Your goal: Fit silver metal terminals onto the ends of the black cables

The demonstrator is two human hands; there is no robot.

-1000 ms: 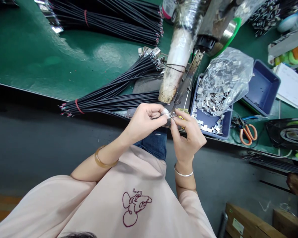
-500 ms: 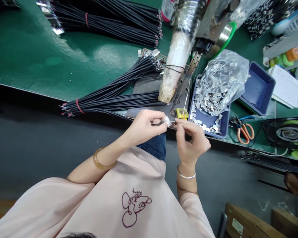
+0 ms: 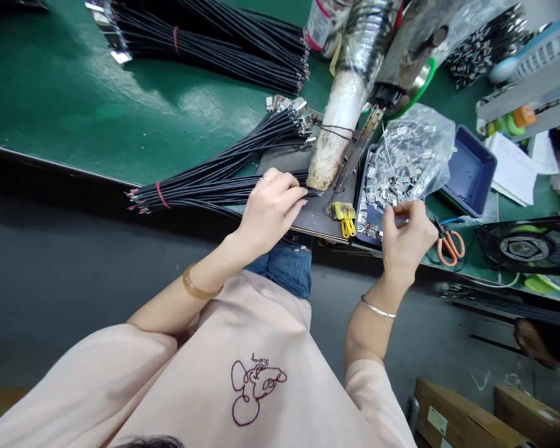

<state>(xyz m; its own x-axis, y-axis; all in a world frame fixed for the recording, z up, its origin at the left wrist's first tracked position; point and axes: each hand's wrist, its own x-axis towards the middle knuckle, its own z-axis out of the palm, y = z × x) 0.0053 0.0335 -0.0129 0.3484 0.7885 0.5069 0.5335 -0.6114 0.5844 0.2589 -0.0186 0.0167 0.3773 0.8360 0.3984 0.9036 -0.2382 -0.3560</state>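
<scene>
My left hand (image 3: 271,208) rests on the near bundle of black cables (image 3: 214,177), fingers curled over the cable ends beside a dark work plate (image 3: 308,214). My right hand (image 3: 407,239) is curled at the near edge of a blue tray (image 3: 368,227) holding several small metal clips (image 3: 392,180). Its fingers are pinched together; what they hold is too small to make out. A yellow clip tool (image 3: 346,218) lies on the plate between my hands. A wrapped soldering-type tool (image 3: 340,124) stands just behind the plate.
Another bundle of black cables (image 3: 214,37) lies at the back of the green bench (image 3: 74,112). Orange scissors (image 3: 450,246), an empty blue tray (image 3: 471,171), papers (image 3: 516,171) and a fan (image 3: 522,246) sit to the right. Cardboard boxes (image 3: 452,417) stand on the floor.
My hands were pinched together on a small metal part over the plate. They have separated: the left went onto the cable bundle, the right moved right to the clip tray.
</scene>
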